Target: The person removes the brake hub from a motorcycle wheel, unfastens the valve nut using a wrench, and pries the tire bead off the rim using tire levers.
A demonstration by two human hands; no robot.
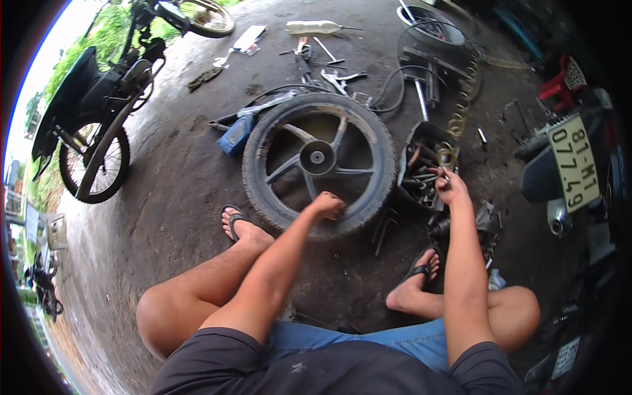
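A motorcycle wheel (386, 170) with a black tyre and grey spokes lies flat on the ground in front of me. My left hand (327, 206) is closed in a fist over the wheel's near rim; whatever it may hold is hidden. To the right of the wheel, my right hand (451, 187) is above the near right side of a dark tool box (408, 187) full of metal tools. Its fingers are pinched together around something small that I cannot make out. A coil of yellowish air hose (455, 125) hangs down into the box.
Beyond the wheel lie a blue tool (237, 135), a T-handle wrench (329, 52) and a plastic bottle (316, 27). A metal basin (431, 29) stands at the far right. One motorcycle (99, 99) is at left, another (559, 158) at right. Hex keys (384, 230) lie near my right foot.
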